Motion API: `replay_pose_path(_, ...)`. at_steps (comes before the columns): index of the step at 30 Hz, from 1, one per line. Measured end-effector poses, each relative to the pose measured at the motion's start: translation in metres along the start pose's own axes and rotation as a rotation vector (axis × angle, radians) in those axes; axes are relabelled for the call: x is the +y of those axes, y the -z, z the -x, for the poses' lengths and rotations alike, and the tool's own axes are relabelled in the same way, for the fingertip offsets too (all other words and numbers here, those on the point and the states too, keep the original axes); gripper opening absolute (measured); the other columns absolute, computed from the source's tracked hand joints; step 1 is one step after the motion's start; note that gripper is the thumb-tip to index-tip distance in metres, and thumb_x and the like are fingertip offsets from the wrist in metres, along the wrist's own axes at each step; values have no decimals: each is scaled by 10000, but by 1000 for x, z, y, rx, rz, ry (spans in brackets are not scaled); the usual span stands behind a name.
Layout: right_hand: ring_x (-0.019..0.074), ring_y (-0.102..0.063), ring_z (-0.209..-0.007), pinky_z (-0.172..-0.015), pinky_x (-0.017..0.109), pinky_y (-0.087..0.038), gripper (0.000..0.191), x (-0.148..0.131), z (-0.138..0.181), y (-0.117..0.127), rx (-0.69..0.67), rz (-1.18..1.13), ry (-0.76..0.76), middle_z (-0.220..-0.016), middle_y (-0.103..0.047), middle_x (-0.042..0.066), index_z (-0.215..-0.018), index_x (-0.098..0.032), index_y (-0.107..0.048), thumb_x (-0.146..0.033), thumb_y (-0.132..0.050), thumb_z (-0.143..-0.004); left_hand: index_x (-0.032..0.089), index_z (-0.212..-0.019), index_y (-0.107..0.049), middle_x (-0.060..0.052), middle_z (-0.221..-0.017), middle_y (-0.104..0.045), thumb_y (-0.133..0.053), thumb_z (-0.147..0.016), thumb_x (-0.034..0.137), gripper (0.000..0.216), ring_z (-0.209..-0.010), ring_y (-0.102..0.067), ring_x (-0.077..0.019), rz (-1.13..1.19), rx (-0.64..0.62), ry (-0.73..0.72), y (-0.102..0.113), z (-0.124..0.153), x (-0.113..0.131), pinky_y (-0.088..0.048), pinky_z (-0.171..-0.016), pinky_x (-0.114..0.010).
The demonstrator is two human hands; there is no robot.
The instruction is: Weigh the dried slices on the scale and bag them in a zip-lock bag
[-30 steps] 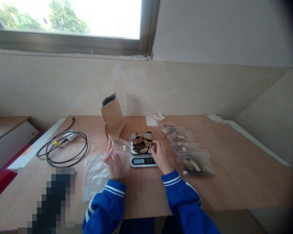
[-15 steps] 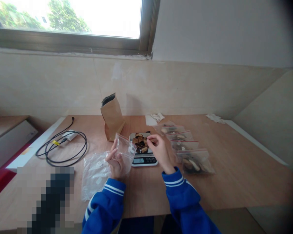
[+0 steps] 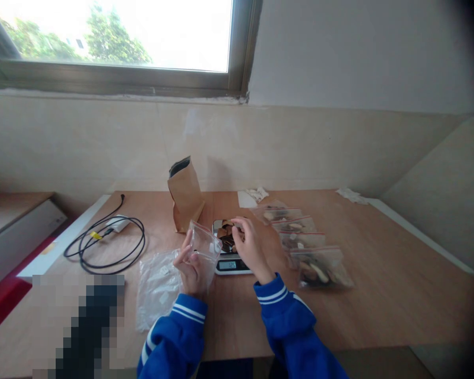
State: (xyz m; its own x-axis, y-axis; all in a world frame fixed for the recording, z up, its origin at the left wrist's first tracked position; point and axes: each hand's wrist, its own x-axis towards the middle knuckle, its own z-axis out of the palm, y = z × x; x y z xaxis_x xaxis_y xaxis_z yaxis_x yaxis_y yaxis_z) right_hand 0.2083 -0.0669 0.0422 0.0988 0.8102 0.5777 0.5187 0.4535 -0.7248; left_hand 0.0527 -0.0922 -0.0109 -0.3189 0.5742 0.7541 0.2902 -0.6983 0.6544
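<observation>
My left hand (image 3: 190, 269) holds a clear zip bag (image 3: 205, 243) by its side, upright with its mouth toward the scale. Several dried brown slices (image 3: 225, 232), perhaps mushroom, lie on the plate of a small white kitchen scale (image 3: 240, 267) with a lit display. Over these slices my right hand (image 3: 249, 242) curls in from the right, thumb and forefinger closed around a dark slice that they partly hide. Beneath my left wrist lie more clear plastic bags (image 3: 158, 295), flat on the table.
Behind the scale stands an open brown paper bag (image 3: 185, 197). Filled zip bags (image 3: 324, 273) lie in a row at right. A coiled black cable (image 3: 142, 237) with a white adapter (image 3: 118, 223) is at left. Crumpled tissue (image 3: 256, 193) lies near the wall.
My right hand has moved left and lower over the slices on the scale. The left hand still holds the zip bag. The whole view has shifted slightly.
</observation>
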Motion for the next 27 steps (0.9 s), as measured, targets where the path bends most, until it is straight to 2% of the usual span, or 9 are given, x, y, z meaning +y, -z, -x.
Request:
replay_pose_path(4,250,-491,-1219,-1012,449,-427,293,45,4,-5,-42,149,1,-1229,-556,152,-1152,-173,-556,-233,-442,-889,222,-1078,-353,-150,-1370,-503,-436,-941,338,198,-1265,-501,-212,23,5,35,0,-1,0,-435,-992,-473)
replay_pose_path(8,256,-523,-1182,-982,441,-451,334,65,7,-9,-148,198,-2,-1219,-561,162,-1193,-155,-529,-248,-474,-877,241,-1079,-347,-126,-1374,-502,-408,-949,326,167,-1277,-488,-206,22,12,44,-1,-3,2,-432,-1002,-472)
replay_pose_path(14,264,-558,-1086,-939,458,-446,279,77,13,-7,-81,295,-40,-1110,-614,140,-1127,-166,-565,-277,-482,-885,233,-1073,-346,-143,-1366,-509,-399,-950,312,156,-1264,-499,-215,5,4,80,0,-2,3,-427,-1009,-467)
replay_pose_path(18,261,-588,-1020,-892,436,-475,294,82,10,-4,-82,245,-28,-1058,-628,153,-1119,-139,-566,-299,-494,-884,225,-1083,-343,-164,-1373,-498,-394,-954,300,157,-1260,-502,-215,-3,7,78,-1,-2,3,-421,-1007,-467)
replay_pose_path(27,243,-625,-972,-847,388,-507,331,81,3,1,3,229,-50,-1069,-658,166,-1107,-117,-607,-311,-460,-883,222,-1073,-340,-168,-1356,-506,-418,-948,308,171,-1243,-518,-210,15,19,72,1,-3,1,-430,-1003,-471)
